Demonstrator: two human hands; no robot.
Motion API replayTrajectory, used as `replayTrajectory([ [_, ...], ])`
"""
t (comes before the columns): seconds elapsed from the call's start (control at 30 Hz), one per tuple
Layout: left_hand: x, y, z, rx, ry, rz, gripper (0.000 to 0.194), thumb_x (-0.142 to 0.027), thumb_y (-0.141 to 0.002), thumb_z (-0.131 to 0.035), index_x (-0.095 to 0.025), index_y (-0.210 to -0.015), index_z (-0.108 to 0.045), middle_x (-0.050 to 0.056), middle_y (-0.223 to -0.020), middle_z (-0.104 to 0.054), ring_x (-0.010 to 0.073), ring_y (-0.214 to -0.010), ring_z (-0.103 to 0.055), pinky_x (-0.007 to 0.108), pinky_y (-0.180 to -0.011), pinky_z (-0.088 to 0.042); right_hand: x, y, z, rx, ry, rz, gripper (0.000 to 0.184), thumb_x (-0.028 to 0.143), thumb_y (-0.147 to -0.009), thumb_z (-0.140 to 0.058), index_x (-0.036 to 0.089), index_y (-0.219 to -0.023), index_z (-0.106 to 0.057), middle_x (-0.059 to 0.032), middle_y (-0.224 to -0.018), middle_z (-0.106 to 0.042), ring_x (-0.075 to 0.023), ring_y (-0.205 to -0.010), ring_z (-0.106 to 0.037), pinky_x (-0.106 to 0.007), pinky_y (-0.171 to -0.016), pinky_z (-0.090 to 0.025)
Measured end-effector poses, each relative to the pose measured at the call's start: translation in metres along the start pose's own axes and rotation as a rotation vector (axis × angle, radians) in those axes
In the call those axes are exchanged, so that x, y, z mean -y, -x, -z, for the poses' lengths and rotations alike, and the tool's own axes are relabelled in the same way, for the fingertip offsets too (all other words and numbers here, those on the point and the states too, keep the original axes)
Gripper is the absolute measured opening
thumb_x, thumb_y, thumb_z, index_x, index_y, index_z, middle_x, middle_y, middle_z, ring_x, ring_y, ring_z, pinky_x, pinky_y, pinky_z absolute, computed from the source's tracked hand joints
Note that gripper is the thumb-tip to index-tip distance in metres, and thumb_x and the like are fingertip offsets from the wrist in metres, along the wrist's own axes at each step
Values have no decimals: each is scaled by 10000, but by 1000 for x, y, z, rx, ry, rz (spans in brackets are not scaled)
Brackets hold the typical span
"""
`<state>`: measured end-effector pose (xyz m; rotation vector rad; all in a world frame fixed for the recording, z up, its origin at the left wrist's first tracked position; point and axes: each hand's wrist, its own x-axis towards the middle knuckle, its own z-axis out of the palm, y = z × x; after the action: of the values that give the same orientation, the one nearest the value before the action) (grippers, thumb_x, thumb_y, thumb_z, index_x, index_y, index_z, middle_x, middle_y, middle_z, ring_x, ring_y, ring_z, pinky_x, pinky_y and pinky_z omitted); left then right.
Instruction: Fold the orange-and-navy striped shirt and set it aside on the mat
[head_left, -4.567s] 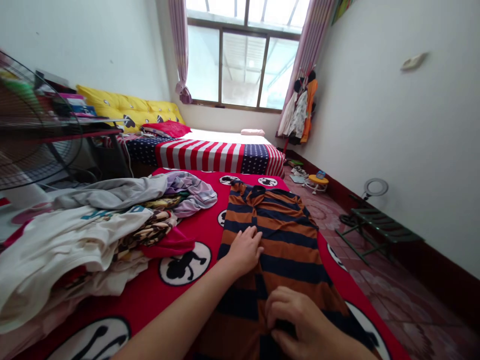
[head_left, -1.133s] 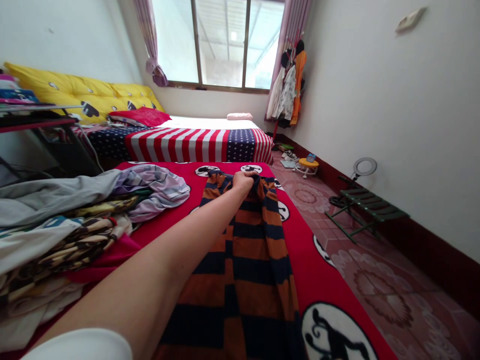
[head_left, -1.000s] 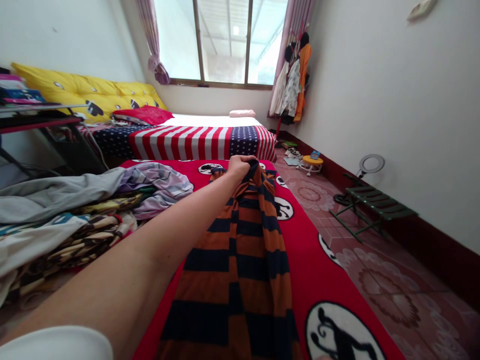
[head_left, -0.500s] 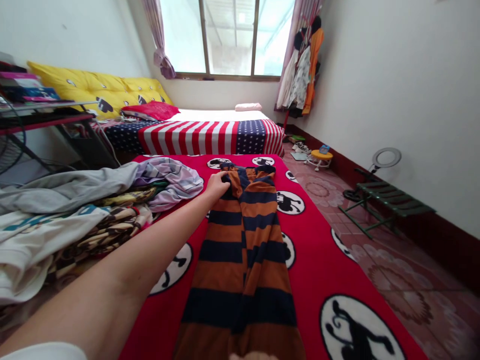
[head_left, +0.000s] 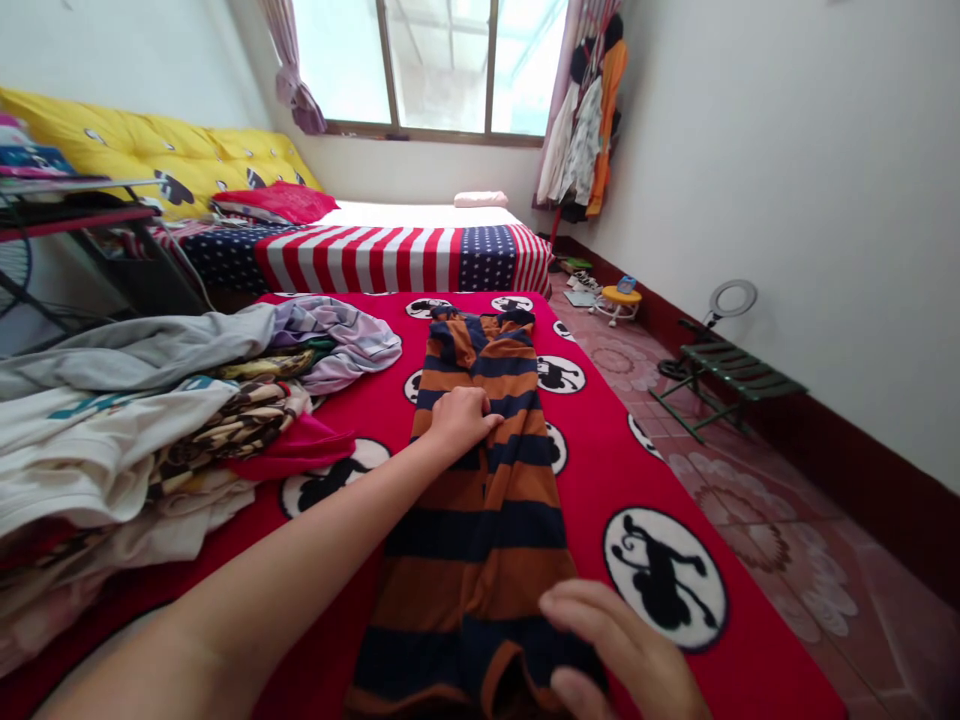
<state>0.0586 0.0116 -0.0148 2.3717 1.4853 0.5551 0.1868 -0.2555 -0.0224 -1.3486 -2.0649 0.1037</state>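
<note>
Red monkey-print blanket [head_left: 600, 470] covers the near bed and forms the work surface. Nearest the camera, the right hand [head_left: 607, 650] lies at the lower end of an orange-and-navy striped shirt [head_left: 480, 540], its fingers [head_left: 600, 625] curved over the navy band near the hem. Right grip: narrow, partly closed. Whether it holds the fabric cannot be determined from this view.

The left arm [head_left: 285, 550] crosses the blanket diagonally from the lower left. The left hand [head_left: 459, 420] rests palm down on the middle of the shirt, fingers extended toward its right edge. Left grip: wide, holding nothing.

Shirt position: lengthwise on the blanket, between both hands, in a narrow strip with its stripes running across. The upper end lies flat and the lower end shows a turned edge.

Left of the forearm stands a heap of clothing [head_left: 97, 450], including a lilac garment [head_left: 337, 345] and a magenta cloth [head_left: 292, 445]. Right of the bed, a red patterned tile floor [head_left: 750, 540] carries a green folding rack [head_left: 720, 365] and a ring light [head_left: 731, 298]. Farthest away are a second bed with a flag-pattern cover [head_left: 360, 260], a yellow tufted cushion [head_left: 150, 150] and a window [head_left: 431, 70].
</note>
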Motion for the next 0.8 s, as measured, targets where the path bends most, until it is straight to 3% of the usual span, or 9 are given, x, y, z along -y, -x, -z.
replayTrajectory([
  [0.1,1,-4,1,27,58,13,130,-334,-708,-712,-209,-680,-693,60,-761,-698,259,-814,-647,307,-691,-445,-14,10,8,-5,60,-221,236,234,-879,-564,254,-1113,-544,-53,-1109,-624,-165,-1017,-623,-241,-862,-509],
  [0.23,12,-5,0,32,187,5,100,-270,-727,-688,-192,-670,-667,45,-745,-690,236,-806,-648,296,-700,-460,-20,14,1,127,45,-372,195,233,-872,-565,259,-1065,-559,-35,-1039,-610,-171,-936,-614,-271,-792,-509],
  [0.3,19,-6,0,25,277,17,119,-267,-773,-646,-183,-689,-638,31,-726,-681,207,-773,-653,275,-685,-475,-19,12,-3,161,20,-382,86,202,-894,-505,240,-939,-568,-24,-929,-604,-163,-855,-607,-273,-741,-492],
  [0.37,28,-5,1,18,374,50,144,-271,-836,-573,-177,-730,-600,18,-701,-672,182,-720,-661,254,-633,-491,-17,9,-5,153,13,-379,106,175,-895,-467,221,-839,-544,-18,-850,-585,-155,-793,-595,-268,-701,-471],
  [0.53,43,0,5,9,551,175,138,-229,-913,-446,-184,-800,-511,-4,-600,-644,163,-555,-659,248,-504,-508,-16,6,-4,110,8,-363,111,146,-860,-475,212,-774,-498,-3,-769,-552,-134,-695,-562,-243,-630,-436],
  [0.8,37,7,6,-22,549,161,15,-170,-848,-552,-185,-847,-554,-24,-566,-628,152,-539,-646,259,-564,-501,-14,2,4,164,-33,-423,141,172,-857,-454,212,-728,-494,9,-722,-531,-115,-600,-518,-238,-576,-396],
])
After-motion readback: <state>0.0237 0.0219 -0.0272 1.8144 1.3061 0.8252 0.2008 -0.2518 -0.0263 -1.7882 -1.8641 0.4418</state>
